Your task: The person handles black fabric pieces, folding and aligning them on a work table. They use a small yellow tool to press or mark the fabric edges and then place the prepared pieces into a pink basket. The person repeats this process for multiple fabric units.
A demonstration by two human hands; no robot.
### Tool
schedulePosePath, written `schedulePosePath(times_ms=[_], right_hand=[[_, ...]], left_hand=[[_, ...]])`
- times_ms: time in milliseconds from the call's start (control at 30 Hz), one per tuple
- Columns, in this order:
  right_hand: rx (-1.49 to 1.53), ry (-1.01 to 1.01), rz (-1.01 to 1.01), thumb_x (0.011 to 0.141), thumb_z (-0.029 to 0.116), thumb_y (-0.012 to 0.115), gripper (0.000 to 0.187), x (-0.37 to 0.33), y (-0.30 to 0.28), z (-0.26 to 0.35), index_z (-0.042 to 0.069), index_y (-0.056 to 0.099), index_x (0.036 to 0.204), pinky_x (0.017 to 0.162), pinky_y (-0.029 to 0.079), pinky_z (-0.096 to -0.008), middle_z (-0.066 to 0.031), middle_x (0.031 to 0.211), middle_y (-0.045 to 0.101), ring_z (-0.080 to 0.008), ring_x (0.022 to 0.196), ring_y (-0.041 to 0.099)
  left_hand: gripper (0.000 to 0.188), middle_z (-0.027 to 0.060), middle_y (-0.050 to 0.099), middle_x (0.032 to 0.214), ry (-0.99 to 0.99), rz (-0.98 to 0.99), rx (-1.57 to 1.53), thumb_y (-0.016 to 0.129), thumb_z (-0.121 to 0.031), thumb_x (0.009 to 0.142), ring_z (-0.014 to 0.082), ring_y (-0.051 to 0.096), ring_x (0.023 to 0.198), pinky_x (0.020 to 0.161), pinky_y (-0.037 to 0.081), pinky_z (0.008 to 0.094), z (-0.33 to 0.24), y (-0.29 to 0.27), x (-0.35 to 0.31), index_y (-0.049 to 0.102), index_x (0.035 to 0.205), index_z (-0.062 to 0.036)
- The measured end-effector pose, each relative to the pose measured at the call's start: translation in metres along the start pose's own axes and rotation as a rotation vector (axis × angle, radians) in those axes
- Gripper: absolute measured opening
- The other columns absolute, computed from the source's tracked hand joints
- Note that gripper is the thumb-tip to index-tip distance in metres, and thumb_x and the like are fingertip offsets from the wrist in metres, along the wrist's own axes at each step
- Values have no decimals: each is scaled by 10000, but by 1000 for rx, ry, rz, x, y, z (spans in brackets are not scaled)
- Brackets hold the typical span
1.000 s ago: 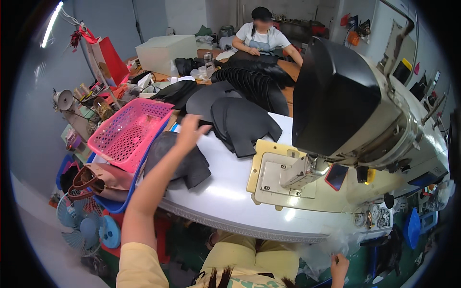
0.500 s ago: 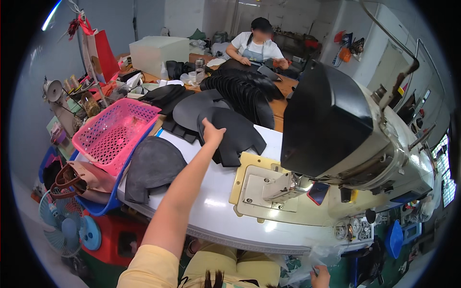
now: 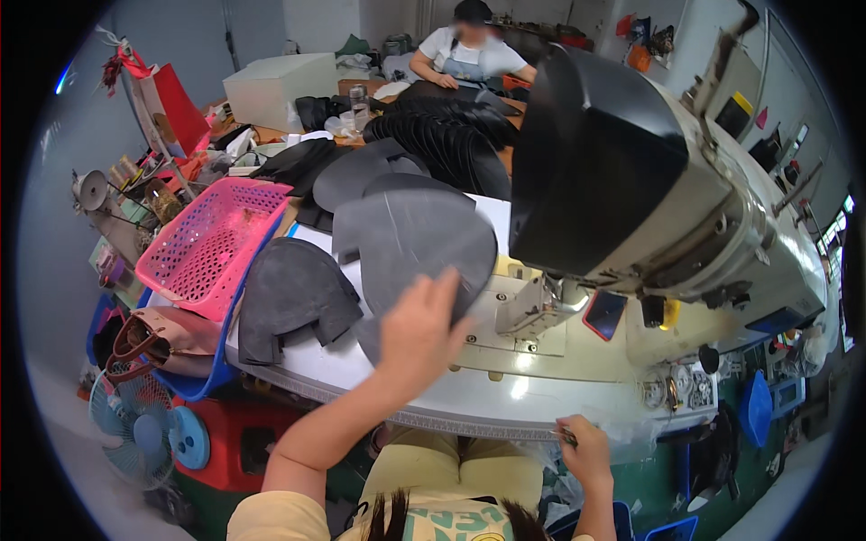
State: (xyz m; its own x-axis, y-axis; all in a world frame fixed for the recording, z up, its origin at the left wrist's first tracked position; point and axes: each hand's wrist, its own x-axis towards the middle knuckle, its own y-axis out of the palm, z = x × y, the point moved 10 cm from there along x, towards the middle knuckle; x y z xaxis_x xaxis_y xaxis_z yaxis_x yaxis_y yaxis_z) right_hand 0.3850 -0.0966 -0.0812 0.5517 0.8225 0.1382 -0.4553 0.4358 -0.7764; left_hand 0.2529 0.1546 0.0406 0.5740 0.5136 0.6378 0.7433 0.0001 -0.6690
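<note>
My left hand [image 3: 415, 332], slightly blurred, grips a dark grey panel [image 3: 406, 230] with a rounded outline; the panel is tilted over the white table beside the sewing machine's needle bed [image 3: 519, 307]. Part of its lower edge is hidden by the hand. Close to the table's front edge, my right hand [image 3: 588, 448] is closed around a small dark tool [image 3: 566, 436] with a thin metal tip, whose kind I cannot make out. Another grey panel [image 3: 293, 293] with a notched lower edge lies to the left. More panels [image 3: 347, 176] lie behind the held one.
The sewing machine's black head [image 3: 600, 171] rises at the right, with a phone [image 3: 604, 316] on its bed. A pink basket [image 3: 212, 248] stands at the left. Behind are rows of black panels [image 3: 442, 140] and a co-worker [image 3: 465, 63] at a wooden table.
My left hand has drawn a panel from the pile toward me, beside the needle bed. My right hand has risen to the table's front edge, showing the small tool.
</note>
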Motion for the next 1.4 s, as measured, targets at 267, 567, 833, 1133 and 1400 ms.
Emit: schedulePosePath(times_ms=[267, 567, 833, 1133, 1400], right_hand=[[-28, 104, -52, 671, -42, 622, 270, -45, -5, -33, 49, 587, 923, 666, 508, -346, -119, 856, 633, -297, 761, 639], [-15, 149, -27, 733, 57, 667, 188, -53, 16, -40, 62, 604, 910, 633, 503, -347, -114, 791, 656, -289, 719, 647], [66, -25, -68, 732, 42, 660, 223, -12, 21, 1, 63, 605, 947, 621, 511, -351, -108, 836, 664, -275, 747, 657], [640, -297, -221, 755, -32, 652, 198, 45, -20, 136, 14, 624, 945, 509, 354, -197, -33, 823, 615, -65, 563, 437], [808, -344, -412, 695, -25, 742, 202, 49, -28, 174, 8, 585, 817, 469, 325, -176, -3, 772, 516, -38, 552, 397]], left_hand=[[704, 172, 496, 1126, 275, 330, 58, 786, -350, 631, 362, 435, 1129, 953, 369, 454, 43, 120, 4, 504, 1203, -51], [809, 133, 506, 1207, 126, 802, 67, 835, -383, 542, 328, 419, 1183, 987, 372, 395, 84, 205, 42, 508, 1229, -108], [274, 94, 584, 900, 291, 492, -61, 720, -151, 681, 298, 556, 905, 739, 427, 400, 63, 137, 56, 538, 871, -73], [196, 176, 594, 778, 159, 155, -254, 649, 1, 747, 342, 602, 714, 629, 467, 344, -42, -58, 16, 529, 902, 16], [350, 157, 596, 795, 70, 73, -533, 611, 75, 709, 303, 597, 671, 587, 470, 325, -67, -60, -56, 583, 1052, 16]])
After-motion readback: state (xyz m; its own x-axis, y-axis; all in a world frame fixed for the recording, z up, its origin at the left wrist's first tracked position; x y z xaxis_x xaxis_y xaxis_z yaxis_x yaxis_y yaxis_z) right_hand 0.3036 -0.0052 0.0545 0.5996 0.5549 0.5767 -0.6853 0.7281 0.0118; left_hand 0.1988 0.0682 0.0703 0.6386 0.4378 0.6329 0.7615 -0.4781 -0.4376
